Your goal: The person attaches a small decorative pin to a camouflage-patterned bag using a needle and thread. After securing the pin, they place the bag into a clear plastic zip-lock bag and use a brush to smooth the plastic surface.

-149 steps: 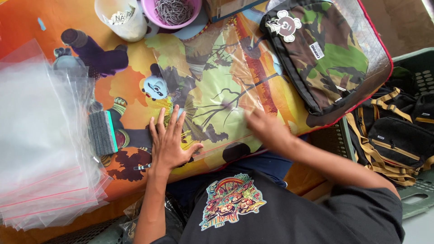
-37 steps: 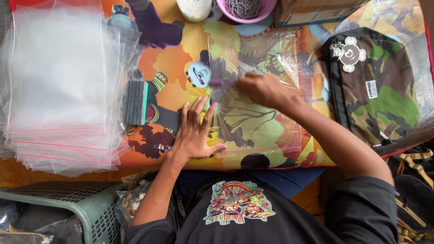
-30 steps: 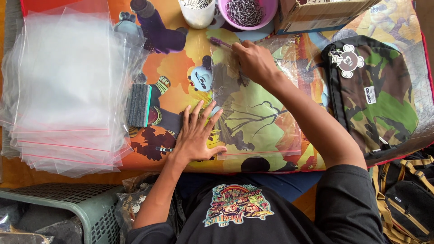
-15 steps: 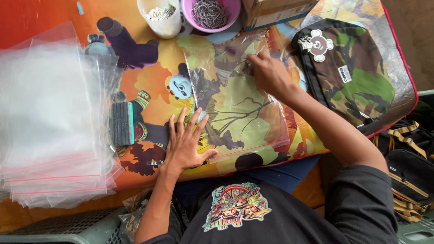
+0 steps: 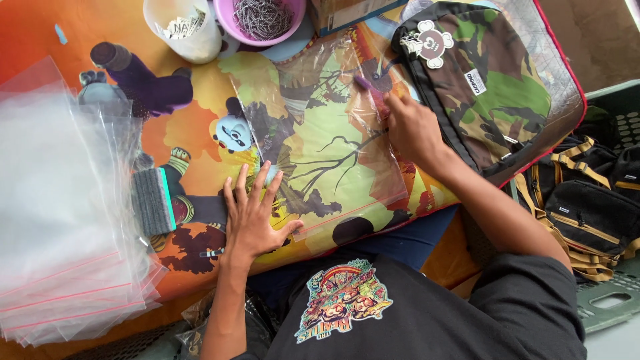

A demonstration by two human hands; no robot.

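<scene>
Looking down, head view: one clear plastic bag (image 5: pixel 320 133) lies flat on the colourful cartoon mat (image 5: pixel 87 27), its long axis running from the near edge toward the far edge.
Left hand (image 5: pixel 253 217): fingers spread wide, palm pressing the bag's near left corner, gripping nothing.
Right hand (image 5: pixel 410 130): fingers curled, resting on the bag's right edge just beside the camouflage backpack (image 5: pixel 487 80); what it pinches I cannot tell.
Nearer hand: both touch the bag.
Left edge: a stack of clear bags (image 5: pixel 60 220).

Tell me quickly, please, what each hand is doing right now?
Left hand: open, fingers spread, pressed flat on the clear plastic bag.
Right hand: on the same bag; grip cannot be told.
</scene>
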